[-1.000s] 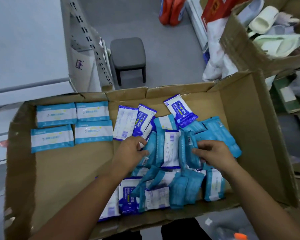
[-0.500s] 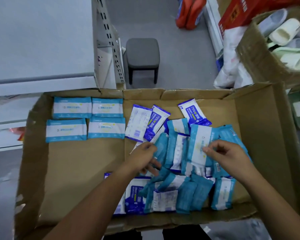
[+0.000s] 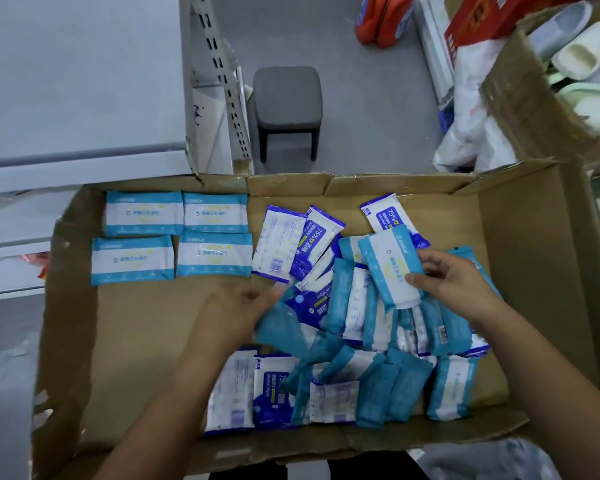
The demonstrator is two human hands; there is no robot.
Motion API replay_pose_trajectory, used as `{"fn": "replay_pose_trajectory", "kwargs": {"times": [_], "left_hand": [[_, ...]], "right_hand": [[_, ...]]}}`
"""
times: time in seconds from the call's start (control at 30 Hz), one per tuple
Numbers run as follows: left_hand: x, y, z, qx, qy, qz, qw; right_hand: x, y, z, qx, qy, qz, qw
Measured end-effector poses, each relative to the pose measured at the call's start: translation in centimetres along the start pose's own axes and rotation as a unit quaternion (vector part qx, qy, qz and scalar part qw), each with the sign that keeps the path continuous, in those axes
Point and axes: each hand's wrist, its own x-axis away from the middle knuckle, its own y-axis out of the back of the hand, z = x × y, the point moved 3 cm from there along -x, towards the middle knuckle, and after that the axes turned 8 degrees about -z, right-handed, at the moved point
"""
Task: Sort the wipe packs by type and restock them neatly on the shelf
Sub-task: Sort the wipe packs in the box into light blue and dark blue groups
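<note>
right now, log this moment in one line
right hand: holds light blue pack | left hand: on blurred pack, grip unclear | four packs sorted in box

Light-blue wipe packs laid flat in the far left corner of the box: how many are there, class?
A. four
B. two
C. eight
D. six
A: four light-blue packs lie flat there in two rows of two, apart from the jumbled pile, on the floor of the cardboard box.
</note>
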Motion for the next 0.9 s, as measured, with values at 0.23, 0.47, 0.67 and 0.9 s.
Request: {"fn": "replay_pose_trajectory", "kwargs": {"times": [0.23, 0.47, 0.67, 0.9], "left_hand": [[-2.6, 3.3, 2.4, 0.013, -0.042, 0.05, 0.998], [-2.4, 3.2, 2.1, 0.064, -0.091, 0.175, 0.978], [1.4, -3.4, -1.8, 0.046, -0.147, 0.249, 0.956], [3.1, -5.9, -3.9, -0.199, -0.449, 0.073, 0.868]], "right_hand": [[-1.7, -2.0, 2.5, -0.006, 0.019, 0.036, 0.999], [-2.2, -4.9, 3.2, 0.049, 0.037, 0.116, 0.991], [-1.7, -2.6, 2.3, 0.01, -0.004, 0.046, 0.999], [-0.3, 0.7, 1.4, -0.023, -0.032, 0.007, 0.999]]}}
